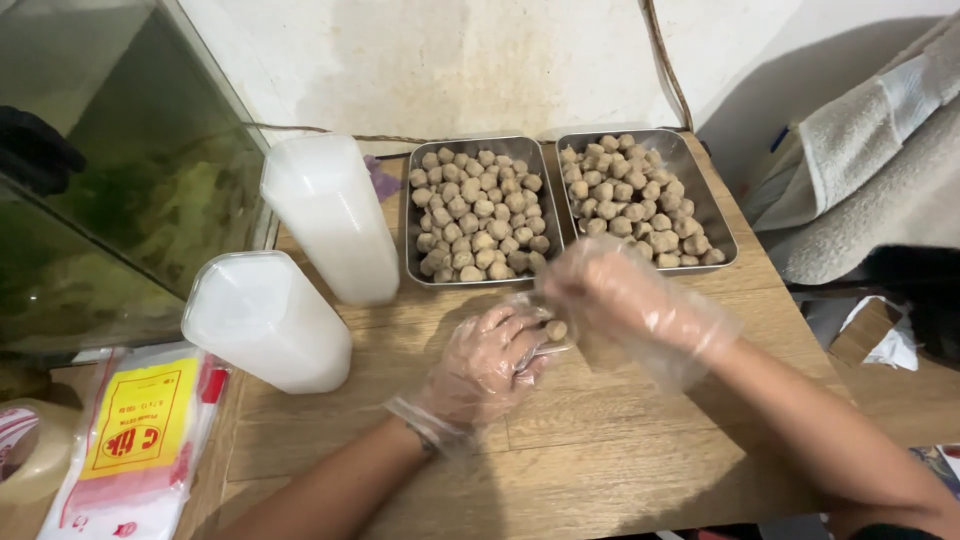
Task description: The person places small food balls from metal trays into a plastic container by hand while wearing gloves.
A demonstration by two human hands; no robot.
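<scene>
Hands (pixel 540 330) hold clear bag (pixel 545 335) just before trays (pixel 412 215).

Thin, glossy clear plastic gloves wrap the left hand (pixel 480 365) and right hand (pixel 610 295). Two brushed metal trays (pixel 545 215) hold matt, rough meatballs (pixel 480 215). The wooden surface (pixel 600 440) looks smooth, satin.

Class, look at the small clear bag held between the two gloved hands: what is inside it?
One brown ball shows inside the clear bag, held by the left hand. The right hand covers the bag's upper part, so anything more inside is hidden.
</scene>
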